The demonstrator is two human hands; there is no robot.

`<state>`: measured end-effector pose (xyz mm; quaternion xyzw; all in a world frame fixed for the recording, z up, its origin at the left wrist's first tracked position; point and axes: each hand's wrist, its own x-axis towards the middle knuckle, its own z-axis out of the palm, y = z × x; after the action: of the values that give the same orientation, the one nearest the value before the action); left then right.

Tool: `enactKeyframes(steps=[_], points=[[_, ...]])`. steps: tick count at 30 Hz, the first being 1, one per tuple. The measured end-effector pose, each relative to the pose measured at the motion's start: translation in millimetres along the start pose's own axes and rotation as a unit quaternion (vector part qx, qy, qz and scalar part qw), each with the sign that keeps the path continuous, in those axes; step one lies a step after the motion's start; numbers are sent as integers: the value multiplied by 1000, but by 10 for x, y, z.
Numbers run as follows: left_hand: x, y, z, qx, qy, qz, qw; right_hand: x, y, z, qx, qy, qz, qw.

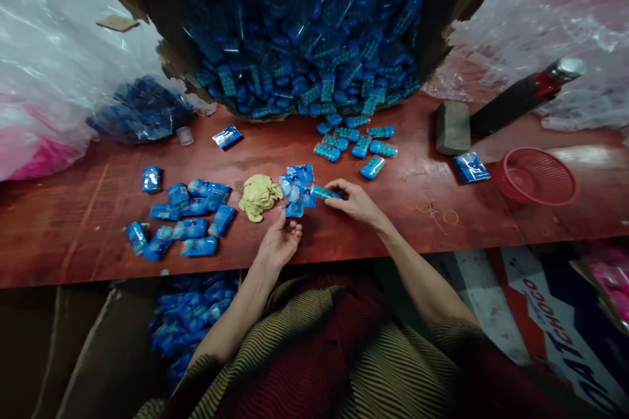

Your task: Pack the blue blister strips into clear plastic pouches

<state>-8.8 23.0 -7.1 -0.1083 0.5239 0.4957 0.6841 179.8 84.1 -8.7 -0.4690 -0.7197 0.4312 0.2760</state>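
Note:
My right hand (pixel 351 201) is closed around a small blue-capped clear container (pixel 323 192) with teal contents, held on its side. The container's left end meets a loose pile of flat blue printed wrappers (pixel 297 184) on the table. At the pile's near edge is my left hand (pixel 281 240), palm partly up, its fingers loosely curled and the thumb apart; I see nothing clearly held in it. A crumpled yellow-green cloth (pixel 260 196) lies just left of the wrappers. Further left are several blue wrapped packs (pixel 190 229). Behind my right hand lie several unwrapped containers (pixel 361 144).
A torn carton (pixel 171 55) full of blue-capped containers stands at the back of the red table (pixel 407 209). To the right are a grey block (pixel 453 127), a dark cylinder with a metal end (pixel 521 99), a red basket (pixel 535 177) and rubber bands (pixel 450 217). Plastic bags flank both sides.

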Motion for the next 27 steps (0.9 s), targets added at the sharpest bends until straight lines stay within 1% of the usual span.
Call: enactKeyframes(steps=[2,4,6,12,18,22,27], points=[[10,-4,-2,9,0,5,1000,-109,-86,-4,80,-37,-6,996],[7,-10,0,16,-5,5,1000,-182,-157,-6,102,-62,-24,993],[-8,-19,5,21,-9,4,1000,-205,-193,-2,102,-67,-41,992],[-53,-33,-6,37,-18,22,999,-184,-186,54,64,-41,-75,994],[-36,-37,-45,40,-39,51,997,-264,-249,145,19,1,-123,992],[-50,-22,-48,41,-49,79,995,-305,-253,206,9,26,-129,991],[-79,0,-50,40,-66,80,994,-332,-240,251,14,44,-137,989]])
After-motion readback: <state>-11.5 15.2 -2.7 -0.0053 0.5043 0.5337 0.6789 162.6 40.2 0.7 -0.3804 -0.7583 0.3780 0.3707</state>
